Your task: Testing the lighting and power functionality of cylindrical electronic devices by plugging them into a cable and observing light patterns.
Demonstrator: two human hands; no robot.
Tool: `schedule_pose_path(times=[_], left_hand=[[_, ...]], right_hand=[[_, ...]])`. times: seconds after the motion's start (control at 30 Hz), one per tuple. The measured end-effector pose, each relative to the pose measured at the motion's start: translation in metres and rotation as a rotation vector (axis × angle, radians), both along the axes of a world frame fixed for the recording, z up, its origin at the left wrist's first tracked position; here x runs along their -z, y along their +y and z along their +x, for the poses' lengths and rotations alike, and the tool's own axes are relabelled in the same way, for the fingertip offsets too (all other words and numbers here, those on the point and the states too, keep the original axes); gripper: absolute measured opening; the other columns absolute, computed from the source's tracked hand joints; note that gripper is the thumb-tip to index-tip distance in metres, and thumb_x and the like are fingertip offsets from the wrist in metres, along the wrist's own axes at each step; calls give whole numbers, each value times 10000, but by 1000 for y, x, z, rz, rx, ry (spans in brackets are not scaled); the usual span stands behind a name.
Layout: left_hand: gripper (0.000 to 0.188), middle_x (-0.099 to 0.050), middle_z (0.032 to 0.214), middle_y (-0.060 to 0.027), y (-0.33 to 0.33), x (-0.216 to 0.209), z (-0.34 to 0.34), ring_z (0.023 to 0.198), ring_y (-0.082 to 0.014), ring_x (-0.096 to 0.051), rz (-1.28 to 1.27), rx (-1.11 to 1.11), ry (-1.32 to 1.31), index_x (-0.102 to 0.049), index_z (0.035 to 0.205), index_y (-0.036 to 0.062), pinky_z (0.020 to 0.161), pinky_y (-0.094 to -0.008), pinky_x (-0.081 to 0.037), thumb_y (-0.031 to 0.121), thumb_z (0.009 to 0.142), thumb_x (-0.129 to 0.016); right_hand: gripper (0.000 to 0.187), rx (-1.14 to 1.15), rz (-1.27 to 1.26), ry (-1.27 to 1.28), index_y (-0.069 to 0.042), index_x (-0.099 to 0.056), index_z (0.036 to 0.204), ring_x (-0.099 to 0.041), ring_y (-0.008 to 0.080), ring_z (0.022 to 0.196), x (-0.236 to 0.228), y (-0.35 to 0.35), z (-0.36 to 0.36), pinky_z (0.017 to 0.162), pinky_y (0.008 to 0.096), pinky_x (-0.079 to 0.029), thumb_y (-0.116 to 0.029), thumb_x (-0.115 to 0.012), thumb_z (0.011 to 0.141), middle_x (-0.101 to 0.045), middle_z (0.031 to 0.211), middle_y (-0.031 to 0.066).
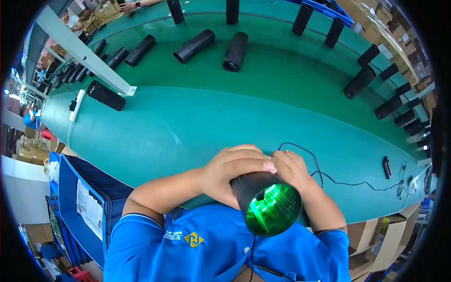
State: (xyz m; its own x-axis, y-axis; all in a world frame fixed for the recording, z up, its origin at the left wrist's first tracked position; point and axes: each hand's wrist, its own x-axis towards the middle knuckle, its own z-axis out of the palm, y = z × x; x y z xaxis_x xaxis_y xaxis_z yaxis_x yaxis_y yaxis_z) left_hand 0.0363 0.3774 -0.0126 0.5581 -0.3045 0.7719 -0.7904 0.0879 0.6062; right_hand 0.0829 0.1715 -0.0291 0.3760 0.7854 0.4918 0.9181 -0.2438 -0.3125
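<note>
Near the table's front edge, my left hand (235, 171) wraps around a black mesh cylinder (249, 188), tilted with one end toward me. Green light (272, 207) glows inside that end, with bright streaks across it. My right hand (290, 169) is closed beside the far end of the cylinder, its fingers curled close to my left fingers. What it grips is mostly hidden. A thin black cable (315, 157) comes out by the right fingertips and loops off to the right across the green table (188, 122).
Several black cylinders lie or stand on the darker green belt (282, 70) beyond. One cylinder (106, 95) lies by the white post (84, 51) and a power strip (77, 105). At right rests a small black device (386, 167); blue bins (84, 202) stand lower left.
</note>
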Motion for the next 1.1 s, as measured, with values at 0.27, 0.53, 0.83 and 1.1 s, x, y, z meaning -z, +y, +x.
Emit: schedule_pose_path(times=[0.27, 0.53, 0.83, 1.1], left_hand=[[647, -647, 1064, -93, -1, 5, -4, 833, -268, -616, 37, 76, -26, -573, 1163, 43, 771, -377, -501, 212, 592, -824], [662, -644, 1079, -100, -1, 14, -3, 814, -276, -610, -27, 101, 44, -573, 1160, 33, 747, -377, -506, 220, 579, -829], [657, -616, 971, -157, 29, 16, -6, 807, -254, -610, -195, 154, 437, -417, 1294, 61, 679, -352, -503, 172, 718, -712], [657, -593, 1046, -168, 6, 28, 15, 854, -257, -625, -474, 118, 738, -391, 1265, 5, 749, -354, -532, 112, 697, -703]], right_hand=[[251, -57, 37, -108, -82, -639, 973, -492, 177, 548, -3, -4, 1, 518, 266, -402, -132, -629, 727, -562, 750, 21], [187, -67, -29, -165, -105, -654, 911, -488, 157, 536, -3, -2, 5, 504, 258, -396, -168, -645, 735, -560, 722, 1], [124, 267, 1029, 686, -60, -596, 826, -437, 109, 542, 12, -28, 39, 505, 246, -364, -173, -644, 804, -544, 717, 22], [171, -105, 280, 1132, -61, -604, 982, -507, 150, 607, 19, 17, 2, 558, 288, -400, -186, -501, 927, -595, 725, 39]])
